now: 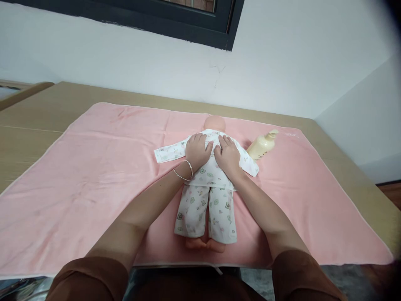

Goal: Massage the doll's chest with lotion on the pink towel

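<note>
Doll [207,179]: lying stretched out on the pink blanket [87,188], its bald, smooth head [214,123] pointing toward the wall [275,71] and its bare feet [205,244] turning inward near the person's body.
Outfit: the doll is wearing a white long-sleeved top and white trousers [205,213], both showing small green and pinkish printed figures; one sleeve is reaching straight out beside the left hand, the other is slanting down beside the right.
Left hand [198,150]: resting palm down on the upper part of the top, fingers lying close together and nearly straight, thumb standing apart; it is touching the cloth, grasping nothing.
Right hand [228,156]: resting beside the left, fingers spreading slightly toward the head, thumb pointing inward; it too is pressing on the cloth with a released, unclenched hold.
Wrist: a silvery bangle [188,170] is circling the left one.
Bottle [262,146]: a cream pump bottle is leaning in view just beyond the right-hand sleeve, its lower end hiding.
Table [28,117]: its pale wood is showing around the blanket.
</note>
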The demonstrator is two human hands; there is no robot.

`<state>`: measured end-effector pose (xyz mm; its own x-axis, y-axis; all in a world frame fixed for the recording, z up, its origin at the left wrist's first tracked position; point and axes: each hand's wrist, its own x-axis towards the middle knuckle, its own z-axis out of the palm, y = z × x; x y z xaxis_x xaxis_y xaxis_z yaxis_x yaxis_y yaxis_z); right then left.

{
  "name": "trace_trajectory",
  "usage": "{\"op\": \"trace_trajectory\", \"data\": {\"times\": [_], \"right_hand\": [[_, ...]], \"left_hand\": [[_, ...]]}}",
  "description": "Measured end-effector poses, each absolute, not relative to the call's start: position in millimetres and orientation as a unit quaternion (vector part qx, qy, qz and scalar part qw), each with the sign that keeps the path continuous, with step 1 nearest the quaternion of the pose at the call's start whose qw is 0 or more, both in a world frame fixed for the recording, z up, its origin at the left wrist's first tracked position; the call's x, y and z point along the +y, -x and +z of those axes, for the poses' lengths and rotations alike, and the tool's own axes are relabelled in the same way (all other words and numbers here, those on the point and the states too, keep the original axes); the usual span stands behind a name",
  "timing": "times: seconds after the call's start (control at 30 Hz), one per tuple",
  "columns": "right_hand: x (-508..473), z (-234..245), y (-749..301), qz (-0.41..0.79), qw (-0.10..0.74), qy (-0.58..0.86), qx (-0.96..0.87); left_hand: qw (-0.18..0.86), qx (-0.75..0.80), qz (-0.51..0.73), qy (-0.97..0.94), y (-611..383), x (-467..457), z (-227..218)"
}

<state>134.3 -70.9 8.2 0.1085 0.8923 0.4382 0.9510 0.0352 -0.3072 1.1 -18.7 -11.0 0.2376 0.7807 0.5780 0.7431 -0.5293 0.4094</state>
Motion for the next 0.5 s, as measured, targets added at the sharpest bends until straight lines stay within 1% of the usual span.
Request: {"op": "trace_trajectory", "data": {"times": [0.2, 0.5], "right_hand": [[-70.6, 6.3, -134.6, -0.045, 0.267, 0.698, -0.663], [-71.1, 5.6, -137.5, -0.032, 0.282, 0.697, -0.659]], "left_hand": [[0.04, 0.487, 0.392, -0.78, -1.5, -17.7, -12.6], [0.075, 0.5, 0.378, -0.776, -2.0, -20.6, -8.1]]}}
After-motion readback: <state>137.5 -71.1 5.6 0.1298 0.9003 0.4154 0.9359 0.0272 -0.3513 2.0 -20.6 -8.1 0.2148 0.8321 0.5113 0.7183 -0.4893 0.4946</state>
